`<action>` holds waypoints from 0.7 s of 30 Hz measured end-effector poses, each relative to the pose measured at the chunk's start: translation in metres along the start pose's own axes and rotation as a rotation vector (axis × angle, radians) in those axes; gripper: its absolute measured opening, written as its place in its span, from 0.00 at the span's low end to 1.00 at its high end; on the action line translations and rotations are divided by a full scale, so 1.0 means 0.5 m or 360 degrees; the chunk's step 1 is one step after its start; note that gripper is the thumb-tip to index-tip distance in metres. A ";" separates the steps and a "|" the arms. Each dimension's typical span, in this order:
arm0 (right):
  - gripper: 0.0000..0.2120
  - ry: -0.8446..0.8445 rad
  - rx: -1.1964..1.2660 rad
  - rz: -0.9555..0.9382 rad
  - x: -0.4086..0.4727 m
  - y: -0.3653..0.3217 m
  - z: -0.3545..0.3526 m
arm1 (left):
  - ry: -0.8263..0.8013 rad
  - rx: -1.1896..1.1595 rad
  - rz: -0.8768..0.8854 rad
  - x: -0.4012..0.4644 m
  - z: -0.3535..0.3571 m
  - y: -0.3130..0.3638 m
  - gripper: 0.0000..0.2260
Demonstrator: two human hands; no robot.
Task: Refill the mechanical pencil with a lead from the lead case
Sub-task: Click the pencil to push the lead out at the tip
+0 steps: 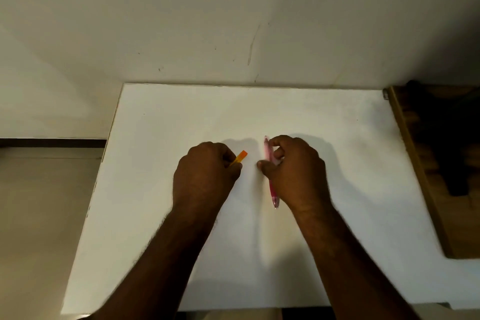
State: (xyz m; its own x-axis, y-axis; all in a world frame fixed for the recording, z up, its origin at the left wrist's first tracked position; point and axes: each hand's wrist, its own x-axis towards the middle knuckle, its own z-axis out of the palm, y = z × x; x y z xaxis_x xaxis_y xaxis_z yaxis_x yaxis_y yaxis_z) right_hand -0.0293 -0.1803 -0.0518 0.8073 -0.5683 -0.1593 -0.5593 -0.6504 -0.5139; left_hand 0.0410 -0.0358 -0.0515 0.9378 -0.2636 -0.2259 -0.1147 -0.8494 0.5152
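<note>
While the left hand [205,171] grips the orange lead case [240,157] at table [337,138] centre, the right hand [293,171] pinches the pink pencil [267,153], tip toward six o'clock; advise steady, aligned handling.

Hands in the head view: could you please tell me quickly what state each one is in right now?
Left hand: closed, gripping the orange lead case.
Right hand: closed, holding the pink mechanical pencil.
</note>
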 end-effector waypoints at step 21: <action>0.24 -0.0408 0.3023 0.0309 0.019 -0.021 -0.073 | 0.0173 -0.0159 0.0094 0.007 -0.005 -0.006 0.13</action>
State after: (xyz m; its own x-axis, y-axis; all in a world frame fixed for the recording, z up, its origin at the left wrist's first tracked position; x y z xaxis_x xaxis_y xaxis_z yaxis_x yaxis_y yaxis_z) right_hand -0.0225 -0.1974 -0.0173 0.8718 -0.3629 -0.3289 0.1332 0.8219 -0.5538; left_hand 0.0453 -0.0333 -0.0517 0.9609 -0.2562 -0.1048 -0.1426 -0.7829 0.6056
